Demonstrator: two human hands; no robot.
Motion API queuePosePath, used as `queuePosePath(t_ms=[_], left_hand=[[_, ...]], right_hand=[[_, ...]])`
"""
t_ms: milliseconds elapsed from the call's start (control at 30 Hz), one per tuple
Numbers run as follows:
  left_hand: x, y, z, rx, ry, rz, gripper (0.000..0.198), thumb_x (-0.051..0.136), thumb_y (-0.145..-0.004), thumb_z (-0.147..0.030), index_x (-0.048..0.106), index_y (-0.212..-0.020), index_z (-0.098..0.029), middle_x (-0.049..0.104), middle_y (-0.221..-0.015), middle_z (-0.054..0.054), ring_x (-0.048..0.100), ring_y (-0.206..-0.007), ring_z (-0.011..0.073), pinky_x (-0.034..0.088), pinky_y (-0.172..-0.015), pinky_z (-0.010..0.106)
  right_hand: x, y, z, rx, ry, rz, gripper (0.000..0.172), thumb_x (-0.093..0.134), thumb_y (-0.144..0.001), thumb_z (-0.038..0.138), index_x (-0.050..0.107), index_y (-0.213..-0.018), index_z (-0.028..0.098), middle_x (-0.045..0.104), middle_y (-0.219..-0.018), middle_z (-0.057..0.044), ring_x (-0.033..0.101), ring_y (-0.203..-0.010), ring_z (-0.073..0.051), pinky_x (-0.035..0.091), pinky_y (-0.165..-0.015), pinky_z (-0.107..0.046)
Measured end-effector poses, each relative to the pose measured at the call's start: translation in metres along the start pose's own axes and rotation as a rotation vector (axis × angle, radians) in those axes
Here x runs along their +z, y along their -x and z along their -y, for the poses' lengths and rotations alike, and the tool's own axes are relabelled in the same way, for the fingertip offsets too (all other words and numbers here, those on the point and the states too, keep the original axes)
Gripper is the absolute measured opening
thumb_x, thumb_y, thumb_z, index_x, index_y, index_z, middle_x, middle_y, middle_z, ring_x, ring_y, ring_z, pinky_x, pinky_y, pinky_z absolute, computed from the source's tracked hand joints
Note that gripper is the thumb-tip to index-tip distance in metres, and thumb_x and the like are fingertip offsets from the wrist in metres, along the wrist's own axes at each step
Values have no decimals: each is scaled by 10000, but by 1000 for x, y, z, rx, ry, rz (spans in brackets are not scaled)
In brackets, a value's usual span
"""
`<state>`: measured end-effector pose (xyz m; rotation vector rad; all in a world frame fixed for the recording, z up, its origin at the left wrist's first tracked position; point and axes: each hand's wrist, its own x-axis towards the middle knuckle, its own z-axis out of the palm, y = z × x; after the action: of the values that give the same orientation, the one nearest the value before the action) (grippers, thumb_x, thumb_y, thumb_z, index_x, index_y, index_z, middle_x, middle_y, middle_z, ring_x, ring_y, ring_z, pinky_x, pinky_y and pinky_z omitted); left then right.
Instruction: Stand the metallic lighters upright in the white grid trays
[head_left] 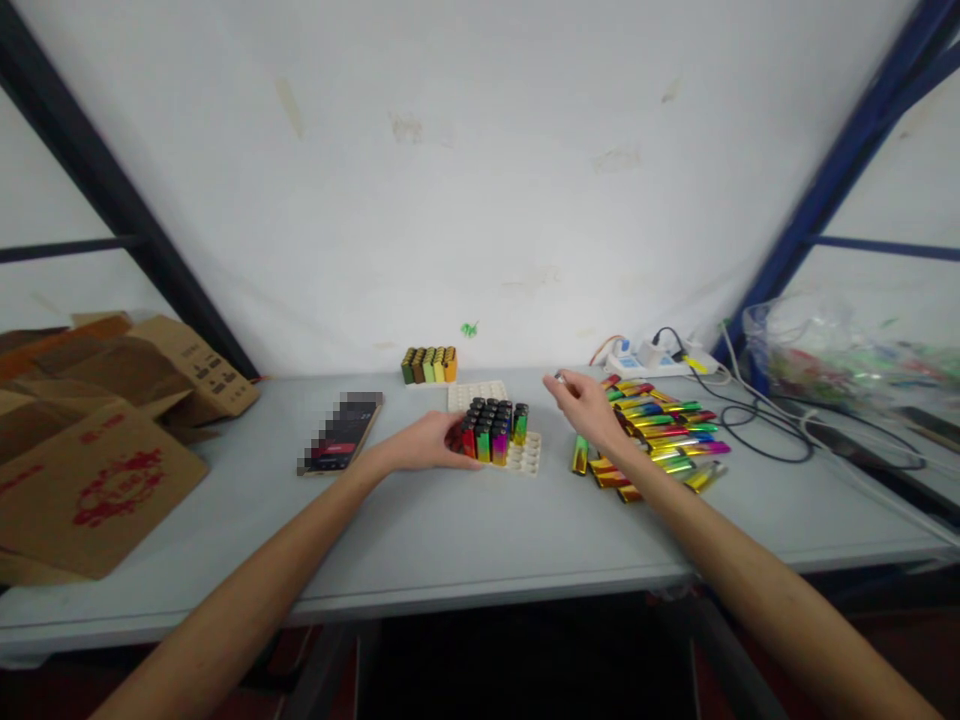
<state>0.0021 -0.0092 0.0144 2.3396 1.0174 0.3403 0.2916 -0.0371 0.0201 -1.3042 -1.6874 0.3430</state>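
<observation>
my left hand (433, 441) is cupped part-way open against the left side of a cluster of upright lighters (484, 445), thumb along the near side and the other fingers mostly hidden behind; i can't tell how firmly it grips. the lighters stand close together with dark tops and shiny red, green and purple bodies, set in the white tray (531, 455), whose uncovered round hollows show at the right. a green-and-yellow lighter (520, 427) stands at the right end of the cluster. my right hand (589, 405) is raised to the right of the tray, well apart from it, fingers curled in and the thumb and forefinger closed on a small silvery piece (559, 377); the rest of what it may hold is hidden from me. just beyond and below that hand, a loose pile of metallic lighters (667, 420) in gold, red, green and blue lies on the tabletop (420, 530), partly covered by my forearm. behind the cluster lies a second white tray (480, 389), and next to it, nearer the wall, a block of green-to-orange cylinders (429, 366) is packed in rows. a phone (349, 425), partly pixelated, lies left of my left hand, with cardboard boxes (105, 490) farther left. behind the pile are a white power strip (667, 358) and trailing cables (750, 425), with a clear plastic bag (802, 340) at the right.
</observation>
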Motion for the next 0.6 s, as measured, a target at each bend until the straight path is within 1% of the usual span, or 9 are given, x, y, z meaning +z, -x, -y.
queuePosePath(t_ms=[100,167,267,367,400,467,533,600], left_hand=[[0,0,1,-7,-15,3,581,786,-676,-645,638,-969,-166,620,-777,5,541,-671,182,390,-590,265],[0,0,0,-7,-14,10,583,787,-678,-644,637,-974,-164,630,-794,7,547,-676,182,393,-591,265],[-1,0,-1,-12,-8,7,585,790,-683,-630,642,-997,-160,647,-812,10,567,-701,191,409,-616,268],[-1,0,-2,-14,-15,5,576,785,-688,-625,648,-1003,-163,662,-826,17,589,-733,207,422,-638,274],[-1,0,-2,-13,-17,5,576,782,-689,-629,647,-1001,-165,666,-834,20,593,-737,210,423,-638,276],[0,0,-1,-13,-21,7,582,778,-690,-643,644,-993,-165,669,-846,26,594,-734,212,422,-631,279],[0,0,-1,-15,-23,10,591,782,-685,-650,642,-988,-163,668,-844,25,590,-719,207,419,-620,279],[0,-1,-1,-3,-21,9,601,787,-684,-651,645,-1002,-162,667,-837,20,588,-710,203,419,-619,278]], right_hand=[[1,0,3,7,26,-16,397,495,-894,471,335,-618,233,355,-557,45,366,-559,-126,263,-550,-277],[1,0,4,3,42,-12,371,492,-877,453,332,-623,235,356,-558,47,364,-555,-125,256,-550,-278],[1,0,3,-10,53,8,406,488,-904,488,337,-627,234,351,-564,50,361,-554,-123,258,-554,-280],[1,1,1,-20,31,27,464,491,-950,580,378,-667,230,371,-582,54,381,-565,-126,284,-560,-275],[1,2,0,-22,10,47,464,476,-966,601,409,-697,229,400,-593,53,404,-570,-129,305,-564,-271],[0,2,1,-34,-41,115,442,431,-1000,608,490,-787,226,504,-647,38,483,-607,-141,373,-587,-267],[-2,2,4,-83,-62,168,435,414,-1014,601,569,-874,219,620,-786,-13,571,-717,-164,448,-641,-274],[-5,2,10,-165,-2,164,447,452,-1002,604,619,-878,208,659,-907,-66,604,-827,-188,488,-711,-292]])
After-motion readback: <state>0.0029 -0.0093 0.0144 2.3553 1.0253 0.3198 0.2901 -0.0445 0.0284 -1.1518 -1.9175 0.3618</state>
